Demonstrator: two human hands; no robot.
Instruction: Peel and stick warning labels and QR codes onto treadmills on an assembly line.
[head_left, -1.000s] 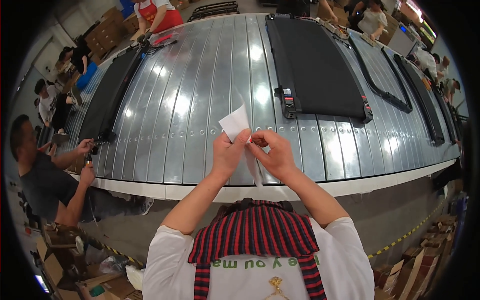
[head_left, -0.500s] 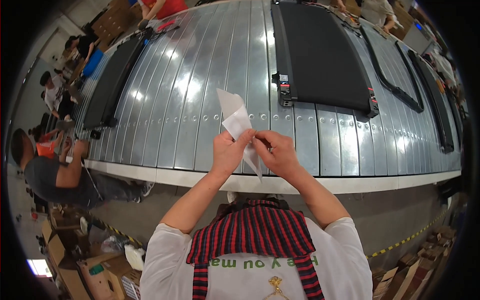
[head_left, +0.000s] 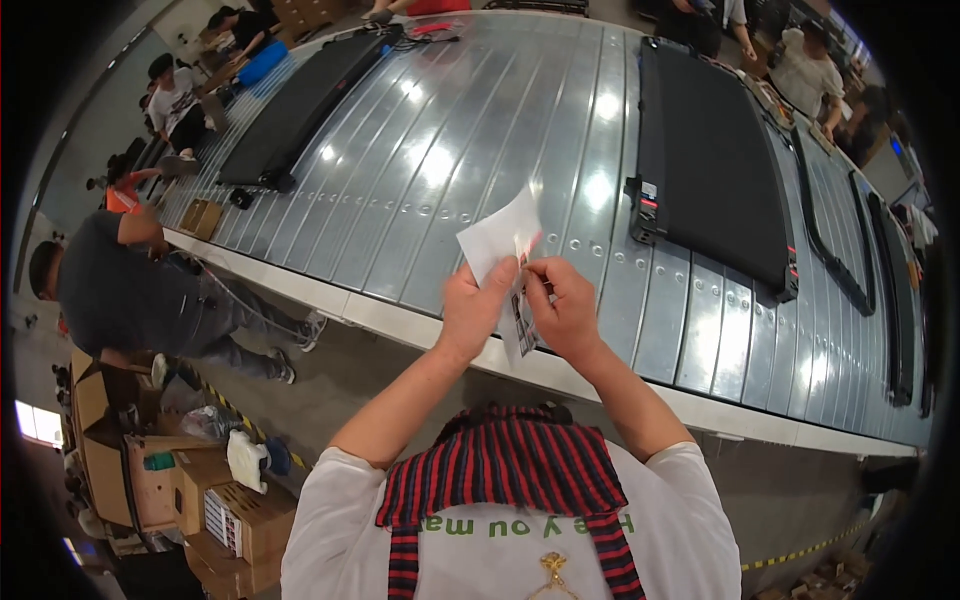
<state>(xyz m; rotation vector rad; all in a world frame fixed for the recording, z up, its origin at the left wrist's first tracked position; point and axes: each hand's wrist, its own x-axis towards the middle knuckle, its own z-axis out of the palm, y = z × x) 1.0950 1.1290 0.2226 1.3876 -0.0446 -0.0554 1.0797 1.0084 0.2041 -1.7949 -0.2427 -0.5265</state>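
A sheet of white label paper (head_left: 492,236) is held up in front of me, above the near edge of the metal-topped table. My left hand (head_left: 476,312) is closed on it, the thumb pressed flat on its face. The fingers of my right hand (head_left: 562,308) pinch at the sheet's right edge, close to my left thumb. Red and black printed patches show on the sheet between the hands and below them. Whether a label is partly lifted from its backing, I cannot make out.
A broad black panel (head_left: 708,165) lies on the slatted metal table (head_left: 400,240) to my right, with black frames (head_left: 835,240) beyond it. Another long black panel (head_left: 305,110) lies at the far left. A co-worker (head_left: 150,285) bends at the left edge. Cardboard boxes (head_left: 190,500) stand lower left.
My view has swung left, so the table sits tilted and its panels appear farther right. The sheet has turned, and its printed patches now show.
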